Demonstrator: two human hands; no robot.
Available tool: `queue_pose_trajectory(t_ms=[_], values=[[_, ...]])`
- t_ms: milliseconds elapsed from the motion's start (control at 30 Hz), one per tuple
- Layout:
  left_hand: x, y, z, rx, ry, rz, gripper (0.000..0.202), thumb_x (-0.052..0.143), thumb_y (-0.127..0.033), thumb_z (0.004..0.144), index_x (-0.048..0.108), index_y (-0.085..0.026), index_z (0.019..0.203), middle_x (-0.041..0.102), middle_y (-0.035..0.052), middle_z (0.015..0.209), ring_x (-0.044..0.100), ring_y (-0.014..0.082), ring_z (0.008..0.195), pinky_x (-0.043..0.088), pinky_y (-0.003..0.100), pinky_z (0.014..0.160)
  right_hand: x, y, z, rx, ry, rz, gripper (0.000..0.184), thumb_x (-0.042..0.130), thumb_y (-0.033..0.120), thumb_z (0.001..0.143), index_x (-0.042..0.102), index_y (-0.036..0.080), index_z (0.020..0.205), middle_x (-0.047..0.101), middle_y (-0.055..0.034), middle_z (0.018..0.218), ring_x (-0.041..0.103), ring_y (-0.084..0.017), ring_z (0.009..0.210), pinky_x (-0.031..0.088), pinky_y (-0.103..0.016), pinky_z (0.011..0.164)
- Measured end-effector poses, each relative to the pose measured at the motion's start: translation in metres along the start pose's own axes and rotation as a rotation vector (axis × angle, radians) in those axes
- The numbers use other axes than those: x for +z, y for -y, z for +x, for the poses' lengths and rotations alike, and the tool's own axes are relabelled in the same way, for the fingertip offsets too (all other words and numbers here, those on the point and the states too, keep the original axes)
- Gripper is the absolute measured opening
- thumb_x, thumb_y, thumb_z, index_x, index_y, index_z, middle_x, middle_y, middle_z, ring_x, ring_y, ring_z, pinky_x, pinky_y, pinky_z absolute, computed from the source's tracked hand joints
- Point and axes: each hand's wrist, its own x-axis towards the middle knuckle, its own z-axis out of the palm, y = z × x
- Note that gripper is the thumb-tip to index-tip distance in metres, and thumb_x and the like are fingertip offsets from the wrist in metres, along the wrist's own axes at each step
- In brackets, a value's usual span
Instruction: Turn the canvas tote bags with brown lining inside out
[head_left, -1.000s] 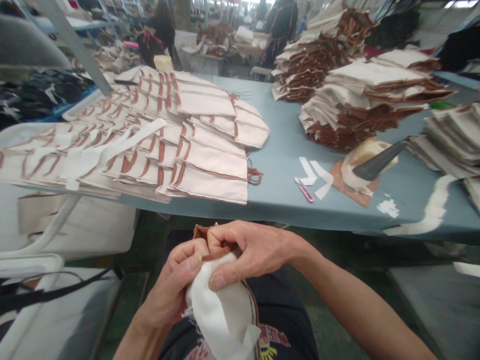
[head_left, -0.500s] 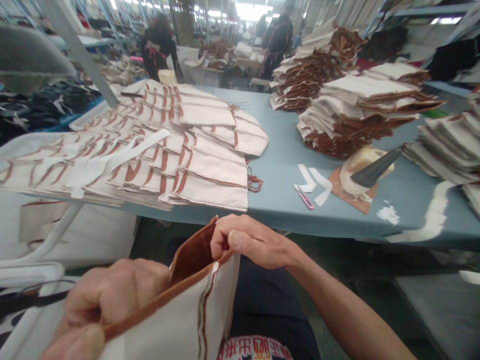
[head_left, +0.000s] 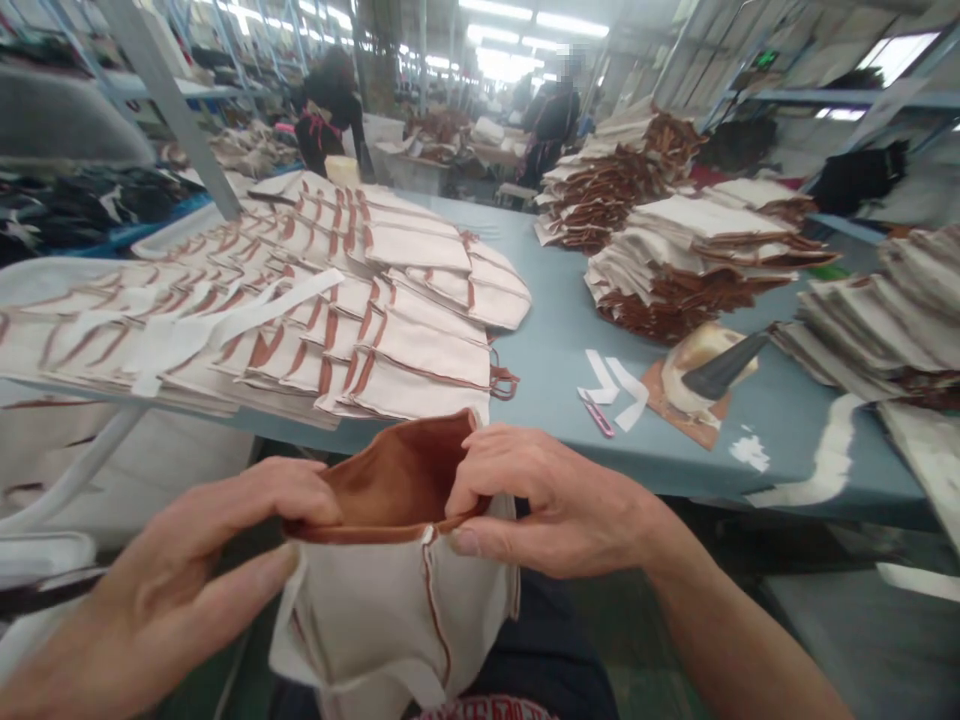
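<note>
A cream fabric bag (head_left: 367,590) with a brown lining is held above my lap, its mouth spread apart and facing up toward me. My left hand (head_left: 217,540) pinches the left end of the rim, fingers inside and thumb outside. At the right of the mouth, my right hand (head_left: 555,500) grips the rim close to a seam, with its fingers inside and its thumb on the outer face. Brown lining shows between the two hands. A pale strip hangs across the lower front of the bag.
Overlapping cream panels (head_left: 420,350) cover the table's left side. Brown-and-cream stacks (head_left: 675,260) stand at the back right. Nearer lie white strips (head_left: 626,395), a pink cutter (head_left: 598,415) and a glue pot (head_left: 697,370) with a dark handle. Two people are in the background.
The bag has turned and moved away from me, its mouth now wider and its front facing me. My left hand has moved forward along with it; my right thumb now presses the outer rim.
</note>
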Motion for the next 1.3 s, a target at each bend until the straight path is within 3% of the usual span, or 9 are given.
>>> queue_pose_trajectory(t_ms=[100,167,333,533,700,800,933,1033,1300], values=[[0.016,-0.019,0.017,0.19,0.038,0.078,0.027,0.069,-0.026,0.099,0.078,-0.035,0.123,0.085,-0.0067,0.124,0.074,0.0203,0.13,0.047,0.023,0.121,-0.013,0.012,0.003,0.05,0.091,0.01,0.018,0.073,0.026,0.109,0.075,0.018,0.093,0.07,-0.0002,0.082,0.062,-0.016,0.079,0.043,-0.03,0.078],[0.026,-0.032,0.029,0.307,0.172,0.053,0.022,0.065,-0.025,0.1,0.077,-0.031,0.118,0.085,-0.0018,0.12,0.076,0.0217,0.122,0.055,0.026,0.113,-0.018,0.017,0.006,0.08,0.135,0.077,0.019,0.071,0.025,0.109,0.072,0.018,0.091,0.068,0.0011,0.082,0.061,-0.014,0.077,0.043,-0.028,0.075],[0.039,-0.055,0.047,0.268,0.289,-0.105,0.021,0.056,-0.015,0.102,0.072,-0.027,0.098,0.08,-0.0047,0.096,0.076,0.0126,0.088,0.058,0.017,0.083,-0.019,0.015,0.007,0.138,0.146,0.262,0.025,0.068,0.025,0.105,0.06,0.02,0.082,0.06,0.0042,0.082,0.054,-0.011,0.076,0.043,-0.024,0.073],[0.052,-0.045,0.039,0.195,0.294,-0.172,0.026,0.052,-0.011,0.103,0.071,-0.026,0.095,0.075,-0.011,0.084,0.072,0.0055,0.073,0.051,0.01,0.072,0.006,0.006,-0.001,0.145,0.004,0.127,0.017,0.057,0.013,0.092,0.05,0.023,0.081,0.055,0.0049,0.08,0.049,-0.013,0.074,0.039,-0.027,0.073],[0.056,-0.037,0.028,0.246,0.216,0.02,0.027,0.051,-0.01,0.105,0.071,-0.027,0.112,0.081,-0.0068,0.1,0.078,0.0094,0.087,0.053,0.015,0.085,0.023,0.005,-0.006,0.134,-0.133,-0.05,0.013,0.054,0.011,0.09,0.054,0.024,0.086,0.063,0.0015,0.083,0.055,-0.017,0.079,0.043,-0.03,0.08],[0.054,-0.039,0.028,0.261,0.226,0.045,0.025,0.053,-0.009,0.104,0.07,-0.027,0.107,0.078,-0.0064,0.091,0.076,0.0108,0.078,0.054,0.018,0.079,0.028,0.008,-0.008,0.104,-0.168,-0.151,0.012,0.054,0.012,0.089,0.057,0.024,0.088,0.065,-0.001,0.082,0.057,-0.02,0.08,0.046,-0.034,0.082],[0.053,-0.048,0.036,0.172,0.265,-0.053,0.022,0.054,-0.012,0.101,0.069,-0.025,0.09,0.07,-0.0077,0.073,0.065,0.0103,0.059,0.048,0.019,0.061,0.032,0.008,-0.007,0.086,-0.23,-0.155,0.011,0.052,0.014,0.085,0.055,0.025,0.085,0.064,-0.0006,0.079,0.055,-0.021,0.077,0.045,-0.036,0.083],[0.056,-0.057,0.04,0.06,0.256,-0.213,0.026,0.05,-0.017,0.1,0.064,-0.024,0.078,0.062,-0.0071,0.064,0.057,0.0105,0.053,0.042,0.021,0.052,0.035,0.004,-0.006,0.113,-0.242,0.056,0.006,0.051,0.019,0.085,0.051,0.025,0.083,0.059,0.0017,0.079,0.052,-0.018,0.074,0.042,-0.033,0.076],[0.063,-0.053,0.028,-0.181,0.331,-0.552,0.029,0.055,-0.028,0.101,0.065,-0.022,0.074,0.059,-0.0045,0.066,0.053,0.0124,0.058,0.038,0.023,0.054,0.055,-0.006,-0.008,0.16,-0.251,0.4,0.026,0.065,0.039,0.086,0.044,0.026,0.079,0.043,0.0074,0.07,0.036,-0.013,0.062,0.029,-0.029,0.06]])
